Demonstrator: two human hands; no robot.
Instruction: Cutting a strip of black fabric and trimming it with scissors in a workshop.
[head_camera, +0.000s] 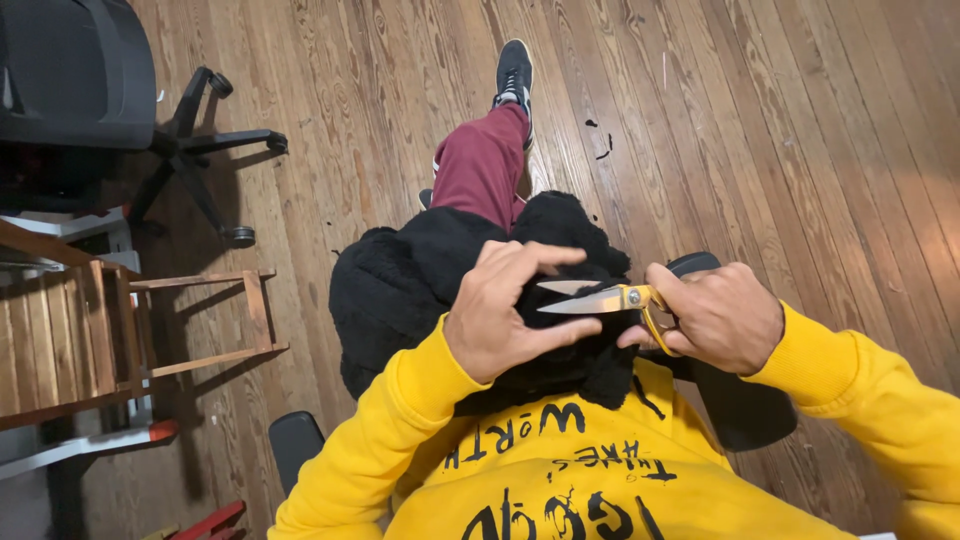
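A wooden plank floor (760, 120) fills most of the view, with a black office chair (80, 80) at the upper left and a wooden stool-like frame (200, 320) below it at the left edge. The person sits in a dark seat, yellow sweatshirt sleeves (860, 380) framing the lap, one maroon trouser leg (480, 165) stretched out to a black shoe (514, 72). On the lap lies a bulky black fluffy fabric (400, 280), bunched and hanging toward the left knee. The left hand (500, 312) pinches a fold of it, fingers curled and closed on the pile, thumb underneath. The right hand (722, 318) is closed around the yellow handles of a pair of scissors (600, 298), whose blades stand parted and point left toward the pinched fold, the tips close to the left fingers. A few small dark scraps (603, 148) lie on the floor beyond the knee. To cut well here, it seems wise to pull the fold taut and hold it up off the layers beneath, so only one layer enters the blades, to keep the left fingertips behind the line of the cut, and to close the blades in short bites, since deep pile hides the edge.
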